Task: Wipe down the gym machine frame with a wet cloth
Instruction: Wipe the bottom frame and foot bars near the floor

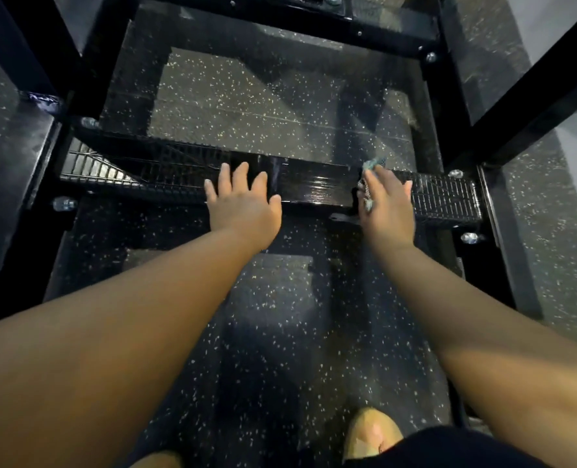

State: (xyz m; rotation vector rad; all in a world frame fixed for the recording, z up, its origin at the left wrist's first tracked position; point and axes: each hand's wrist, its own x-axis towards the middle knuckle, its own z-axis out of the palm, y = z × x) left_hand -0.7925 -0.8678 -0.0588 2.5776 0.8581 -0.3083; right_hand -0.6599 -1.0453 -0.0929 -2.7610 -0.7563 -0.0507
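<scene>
Black-painted metal gym machine frame [314,184] fills the upper half of the view. One glossy crossbar runs left to right through the middle of the frame, and other dark beams and uprights [530,106] stand round it towards the upper left and upper right corners. The middle of the crossbar is smooth and shiny with streaks of reflected light. Its outer parts at centre left and centre right carry a ribbed black grating [445,197].

The left hand [243,204] lies flat on the crossbar just left of centre, palm down, with its fingers straight and spread and holding nothing. The right hand [386,204] rests on the same bar just right of centre, well apart from the left hand. It holds a crumpled grey-teal cloth [373,163] under its palm and fingers, pressed against the top of the bar. A corner of the cloth pokes out beyond the fingertips and a frayed edge hangs along the thumb side. Both bare forearms reach in from the lower corners of the picture.

Silver bolt heads [469,237] show where the crossbar meets the side rails, at centre left and centre right. Dark rubber flooring with pale speckles [273,106] lies under and around the frame. At the bottom right of centre a tan shoe toe [373,430] stands on this flooring, beside the edge of a dark garment.
</scene>
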